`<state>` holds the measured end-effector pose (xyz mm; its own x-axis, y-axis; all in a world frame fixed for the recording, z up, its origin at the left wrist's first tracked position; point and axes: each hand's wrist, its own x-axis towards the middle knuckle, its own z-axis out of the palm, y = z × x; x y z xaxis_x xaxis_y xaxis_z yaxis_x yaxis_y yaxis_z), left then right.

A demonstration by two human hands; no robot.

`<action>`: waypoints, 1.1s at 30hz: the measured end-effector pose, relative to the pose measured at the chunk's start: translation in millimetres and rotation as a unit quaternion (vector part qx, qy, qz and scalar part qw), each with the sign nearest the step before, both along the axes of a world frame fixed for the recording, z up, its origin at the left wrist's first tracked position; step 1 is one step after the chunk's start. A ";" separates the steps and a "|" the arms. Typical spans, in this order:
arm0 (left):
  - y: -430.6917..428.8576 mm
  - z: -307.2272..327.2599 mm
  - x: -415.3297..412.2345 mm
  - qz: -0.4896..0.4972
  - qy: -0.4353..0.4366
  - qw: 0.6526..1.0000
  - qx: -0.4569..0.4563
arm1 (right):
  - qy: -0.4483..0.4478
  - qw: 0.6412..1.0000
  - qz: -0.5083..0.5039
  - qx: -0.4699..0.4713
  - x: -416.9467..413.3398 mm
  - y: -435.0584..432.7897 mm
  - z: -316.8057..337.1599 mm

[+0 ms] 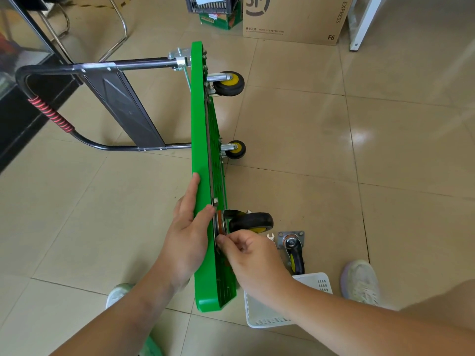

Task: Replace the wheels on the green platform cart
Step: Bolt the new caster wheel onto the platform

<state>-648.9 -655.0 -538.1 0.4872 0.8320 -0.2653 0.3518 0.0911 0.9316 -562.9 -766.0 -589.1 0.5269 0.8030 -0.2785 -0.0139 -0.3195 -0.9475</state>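
Note:
The green platform cart [200,129] stands on its long edge on the tiled floor, its black handle [77,70] folded out to the left. Three black casters with yellow hubs show on its underside: a far one [228,83], a middle one [236,149] and a near one [251,221]. My left hand [187,235] grips the deck's top edge, thumb over the rim. My right hand [250,255] pinches a small fastener at the near caster's mounting plate [220,224]. A loose caster [294,249] lies on the floor to the right, beside a small wrench [270,237].
A white plastic basket [272,312] sits on the floor under my right forearm. My shoes [359,281] flank the cart. An SF Express cardboard box [293,19], a green box and a black crate stand at the back. Chair legs and a dark cabinet are at the left.

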 end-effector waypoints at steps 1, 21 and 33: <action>0.0 0.3 -0.3 -0.001 -0.001 1.000 0.000 | 0.018 1.000 -0.001 0.007 -0.4 -0.7 0.8; -19.9 5.1 -12.8 0.010 -0.048 0.995 -0.084 | 0.181 0.983 -0.008 -0.018 -2.3 6.2 12.0; -31.2 8.5 -19.7 -0.011 -0.052 0.992 -0.116 | 0.019 0.995 0.008 0.093 -2.4 -4.2 -8.7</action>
<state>-668.7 -686.2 -529.6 0.5397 0.7431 -0.3956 0.2597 0.3001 0.9179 -565.3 -770.1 -597.8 0.5059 0.8504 -0.1446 -0.0481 -0.1395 -0.9891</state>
